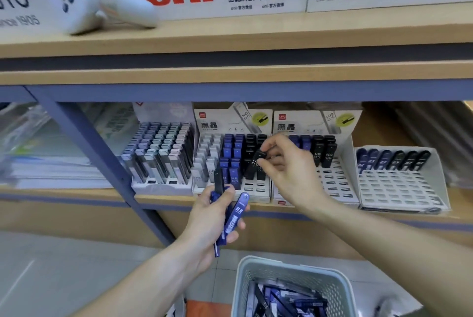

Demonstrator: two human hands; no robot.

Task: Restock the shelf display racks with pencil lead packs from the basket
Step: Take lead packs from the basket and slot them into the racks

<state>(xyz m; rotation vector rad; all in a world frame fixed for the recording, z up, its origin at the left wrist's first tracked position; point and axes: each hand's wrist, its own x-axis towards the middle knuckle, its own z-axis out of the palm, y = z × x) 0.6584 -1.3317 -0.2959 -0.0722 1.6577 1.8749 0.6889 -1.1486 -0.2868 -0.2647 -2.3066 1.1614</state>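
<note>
Several blue packs (234, 217) sat bunched in the left hand (213, 219); the right hand (286, 165) pinched a black pack (256, 163) over the middle rack (256, 192) (basket (294, 269) below). Tilted as it was, the pack risked missing its slot or toppling neighbours.

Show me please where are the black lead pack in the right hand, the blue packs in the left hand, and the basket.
black lead pack (256, 162): head view, its middle.
blue packs (236, 214): head view, label of the front pack.
basket (294, 266): head view, far rim.
</note>
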